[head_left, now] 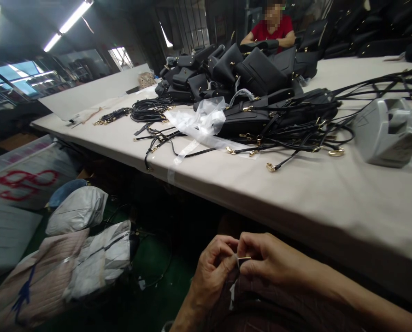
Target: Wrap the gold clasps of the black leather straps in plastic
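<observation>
Low in front of me, below the table edge, my left hand [213,269] and my right hand [264,256] meet with fingertips pinched. Between them is a small gold-coloured metal piece [244,258], mostly hidden by the fingers; its exact kind cannot be made out. A thin whitish scrap [232,295] hangs just under the fingertips. Dark brownish fabric [261,299] lies beneath both hands, over my lap. Both hands are closed, thumb against forefinger.
The pale table [296,198] carries piled black handbags [261,69], black straps with gold clasps [278,157], clear plastic wrap [202,120] and a grey tape dispenser [382,133]. A person in red [282,30] sits across. Wrapped bags [98,263] lie at lower left.
</observation>
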`<act>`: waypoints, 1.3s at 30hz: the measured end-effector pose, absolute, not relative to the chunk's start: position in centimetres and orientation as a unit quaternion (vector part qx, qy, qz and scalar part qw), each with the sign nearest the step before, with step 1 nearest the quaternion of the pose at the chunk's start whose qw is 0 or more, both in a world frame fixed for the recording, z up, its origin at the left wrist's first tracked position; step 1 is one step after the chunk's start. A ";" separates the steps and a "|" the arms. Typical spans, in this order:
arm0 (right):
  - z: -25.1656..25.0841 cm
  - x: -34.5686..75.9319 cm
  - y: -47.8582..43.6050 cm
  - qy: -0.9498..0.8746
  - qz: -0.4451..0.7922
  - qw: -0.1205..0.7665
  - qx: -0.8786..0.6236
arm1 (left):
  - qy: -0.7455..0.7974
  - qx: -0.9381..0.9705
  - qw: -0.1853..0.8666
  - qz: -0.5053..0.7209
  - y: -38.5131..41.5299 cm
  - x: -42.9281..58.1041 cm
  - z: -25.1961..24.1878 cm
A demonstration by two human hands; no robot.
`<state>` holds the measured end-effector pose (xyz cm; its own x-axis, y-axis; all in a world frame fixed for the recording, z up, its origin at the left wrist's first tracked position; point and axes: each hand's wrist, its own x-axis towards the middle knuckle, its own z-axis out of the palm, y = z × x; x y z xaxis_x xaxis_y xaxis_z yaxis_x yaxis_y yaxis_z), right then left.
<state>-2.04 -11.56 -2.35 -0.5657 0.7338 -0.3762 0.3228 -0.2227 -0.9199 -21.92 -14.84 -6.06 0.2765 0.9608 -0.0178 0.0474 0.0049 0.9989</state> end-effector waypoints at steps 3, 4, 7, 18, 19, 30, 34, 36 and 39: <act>-2.3 -1.8 -11.4 -0.692 0.527 0.150 -0.471 | 0.435 0.580 0.547 0.418 -14.7 -21.9 -5.6; -2.3 -1.6 -11.3 -0.691 0.519 0.140 -0.483 | 0.439 0.580 0.541 0.422 -14.7 -22.1 -5.5; -2.4 -0.7 -11.0 -0.633 0.584 0.108 -0.497 | 0.450 0.574 0.529 0.432 -14.8 -22.7 -5.6; -3.1 -1.6 -11.3 -0.528 0.634 0.225 -0.519 | 0.399 0.487 0.649 0.426 -15.5 -22.3 -6.8; -3.0 -1.7 -11.4 -0.568 0.585 0.228 -0.532 | 0.406 0.490 0.660 0.399 -15.6 -22.3 -7.0; -1.9 -0.4 -11.4 -0.813 0.400 0.105 -0.410 | 0.416 0.471 0.743 0.231 -14.5 -24.2 -6.1; -1.9 -0.6 -11.5 -0.816 0.389 0.113 -0.412 | 0.360 0.450 0.785 0.228 -14.5 -25.6 -6.1; -2.1 -0.9 -11.6 -0.818 0.383 0.113 -0.414 | 0.356 0.455 0.781 0.236 -14.7 -25.7 -6.1; -2.5 -1.3 -12.0 -0.830 0.358 0.111 -0.413 | 0.373 0.440 0.783 0.233 -14.9 -25.3 -6.2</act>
<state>-1.32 -11.97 -2.53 -0.6345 0.7649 -0.1112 0.6064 0.4034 -0.6853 -25.35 -14.88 -6.22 0.6138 0.6928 -0.3785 -0.0372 0.5043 0.8627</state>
